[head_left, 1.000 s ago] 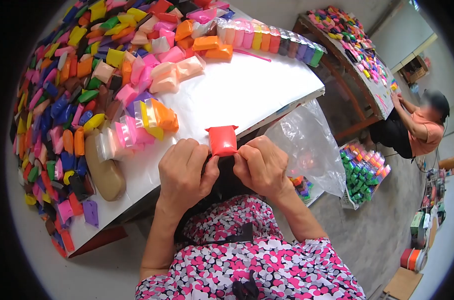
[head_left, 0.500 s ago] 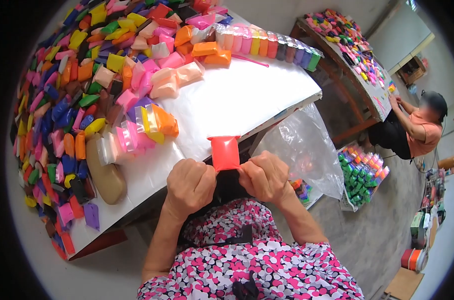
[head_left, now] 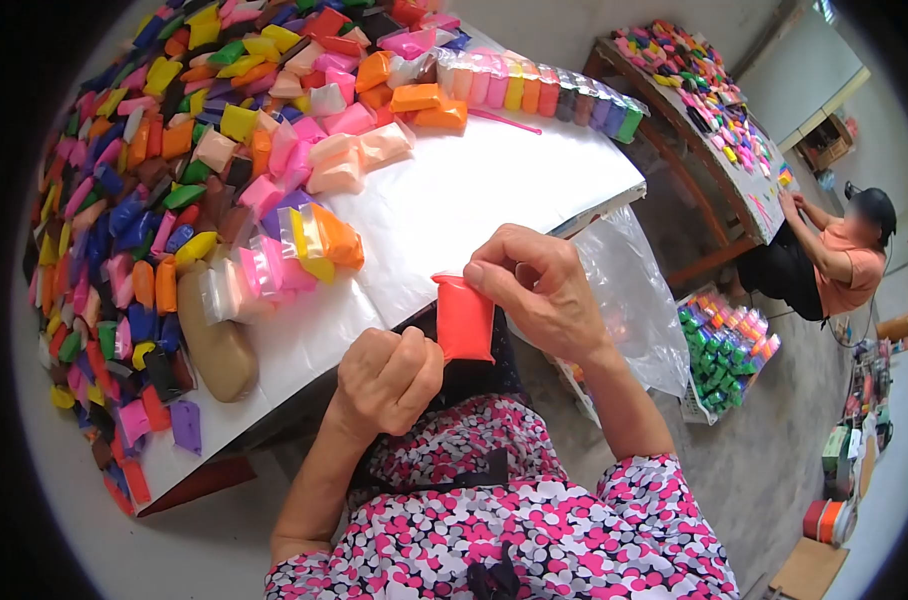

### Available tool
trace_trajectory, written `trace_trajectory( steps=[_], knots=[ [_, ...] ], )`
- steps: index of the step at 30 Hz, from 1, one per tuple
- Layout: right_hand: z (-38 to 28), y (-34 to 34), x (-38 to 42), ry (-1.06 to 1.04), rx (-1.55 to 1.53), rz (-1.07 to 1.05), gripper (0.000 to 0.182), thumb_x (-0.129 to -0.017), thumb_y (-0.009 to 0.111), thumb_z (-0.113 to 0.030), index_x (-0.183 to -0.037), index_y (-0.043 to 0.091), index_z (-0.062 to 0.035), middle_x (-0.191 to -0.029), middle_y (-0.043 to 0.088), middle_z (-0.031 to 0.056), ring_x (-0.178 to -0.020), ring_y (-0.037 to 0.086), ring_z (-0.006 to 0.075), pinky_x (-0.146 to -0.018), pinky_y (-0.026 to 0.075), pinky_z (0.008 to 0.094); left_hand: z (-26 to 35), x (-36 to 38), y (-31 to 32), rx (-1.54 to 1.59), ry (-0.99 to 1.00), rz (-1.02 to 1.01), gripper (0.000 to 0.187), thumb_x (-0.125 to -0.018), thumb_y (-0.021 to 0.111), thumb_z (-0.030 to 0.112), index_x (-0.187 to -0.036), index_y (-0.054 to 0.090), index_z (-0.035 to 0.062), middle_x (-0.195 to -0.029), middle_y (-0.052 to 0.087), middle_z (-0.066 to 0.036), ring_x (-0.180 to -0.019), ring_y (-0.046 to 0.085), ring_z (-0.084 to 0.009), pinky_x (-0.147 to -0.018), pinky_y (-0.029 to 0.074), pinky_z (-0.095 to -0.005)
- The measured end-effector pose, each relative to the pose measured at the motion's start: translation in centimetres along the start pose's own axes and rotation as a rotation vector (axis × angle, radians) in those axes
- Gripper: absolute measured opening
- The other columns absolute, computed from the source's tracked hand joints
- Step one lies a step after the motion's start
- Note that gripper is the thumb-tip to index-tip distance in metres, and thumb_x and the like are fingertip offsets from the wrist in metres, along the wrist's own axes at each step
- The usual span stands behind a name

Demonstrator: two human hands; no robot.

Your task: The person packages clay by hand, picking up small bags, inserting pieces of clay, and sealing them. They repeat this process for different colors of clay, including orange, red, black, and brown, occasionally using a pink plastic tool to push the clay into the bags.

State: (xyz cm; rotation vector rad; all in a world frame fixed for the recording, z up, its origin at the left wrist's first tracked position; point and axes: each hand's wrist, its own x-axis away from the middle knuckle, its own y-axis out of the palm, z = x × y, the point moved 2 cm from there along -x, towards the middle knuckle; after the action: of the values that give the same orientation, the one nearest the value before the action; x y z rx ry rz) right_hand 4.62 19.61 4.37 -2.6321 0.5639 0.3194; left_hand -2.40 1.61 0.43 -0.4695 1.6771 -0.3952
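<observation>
A red packet (head_left: pixel 465 320) of soft, clay-like material hangs between my hands, in front of the table edge. My right hand (head_left: pixel 539 285) pinches its upper right corner between thumb and forefinger. Closed at the packet's lower left corner is my left hand (head_left: pixel 389 380), its fingers curled inward. On the white table (head_left: pixel 494 200) ahead lies a row of overlapping packets in pink, yellow and orange (head_left: pixel 324 245). Beside that row is a tan, rounded block (head_left: pixel 214 335).
A large heap of coloured packets (head_left: pixel 164 200) covers the table's left side. A long row of packets in clear film (head_left: pixel 534 88) lies at the back. A clear plastic bag (head_left: pixel 639 300) hangs right, near a basket of packets (head_left: pixel 724 350). Another person (head_left: pixel 834 250) sits at a second table.
My right hand has moved up from the packet's lower right corner to its upper right corner. The packet has shifted slightly right and down. My left hand stays at the lower left corner.
</observation>
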Motion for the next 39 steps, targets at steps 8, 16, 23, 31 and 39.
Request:
trace_trajectory(
  steps=[8, 16, 23, 31, 39],
  knots=[
    [0.6, -0.8, 0.1, 0.033, -0.094, 0.089, 0.021, -0.090, 0.064, -0.014, -0.078, 0.062, 0.0040, -0.063, 0.058, 0.0036, -0.057, 0.049, 0.0072, -0.052, 0.039, 0.0253, -0.5, 0.6, -0.2, 0.017, -0.035, -0.027, 0.013, -0.074, 0.063, 0.001, -0.087, 0.061, -0.0025, -0.081, 0.059, -0.013, -0.058, 0.051, -0.0192, -0.050, 0.040, -0.0286],
    [0.7, -0.9, 1.2, 0.210, -0.281, 0.134, 0.026, -0.096, 0.060, -0.021, -0.101, 0.064, 0.0037, -0.081, 0.063, 0.0018, -0.066, 0.051, 0.0041, -0.055, 0.041, 0.0211, -0.7, 1.0, -0.1, -0.003, -0.109, 0.045, 0.019, -0.071, 0.063, -0.001, -0.090, 0.061, -0.0045, -0.081, 0.059, -0.014, -0.059, 0.052, -0.0217, -0.051, 0.040, -0.0321],
    [1.8, 1.7, 1.7, 0.310, -1.106, -0.397, 0.065, -0.082, 0.076, -0.020, -0.135, 0.048, 0.0055, -0.111, 0.065, 0.0144, -0.070, 0.052, 0.0041, -0.053, 0.040, 0.0152, -0.3, -0.2, -0.1, 0.145, -0.253, 0.053, 0.019, -0.080, 0.064, -0.005, -0.098, 0.058, -0.0034, -0.085, 0.060, -0.016, -0.064, 0.056, -0.0282, -0.054, 0.044, -0.0363],
    [0.5, 1.1, -1.3, 0.123, -0.630, -0.293, 0.059, -0.077, 0.079, -0.009, -0.128, 0.052, 0.0043, -0.110, 0.065, 0.0082, -0.095, 0.063, 0.0122, -0.082, 0.052, 0.0260, -0.9, -1.2, -0.8, 0.076, -0.491, 0.118, 0.018, -0.082, 0.065, -0.005, -0.100, 0.061, -0.0037, -0.088, 0.059, -0.016, -0.074, 0.060, -0.0324, -0.064, 0.049, -0.0389],
    [0.6, 2.5, -7.3, -0.141, 0.066, -0.199, 0.048, -0.076, 0.077, -0.011, -0.118, 0.059, -0.0002, -0.095, 0.064, 0.0049, -0.077, 0.060, 0.0090, -0.068, 0.051, 0.0262, -1.2, -0.9, -3.4, 0.051, -0.554, 0.153, 0.019, -0.080, 0.064, -0.011, -0.098, 0.062, -0.0054, -0.087, 0.061, -0.017, -0.074, 0.061, -0.0314, -0.065, 0.051, -0.0365]
  ],
)
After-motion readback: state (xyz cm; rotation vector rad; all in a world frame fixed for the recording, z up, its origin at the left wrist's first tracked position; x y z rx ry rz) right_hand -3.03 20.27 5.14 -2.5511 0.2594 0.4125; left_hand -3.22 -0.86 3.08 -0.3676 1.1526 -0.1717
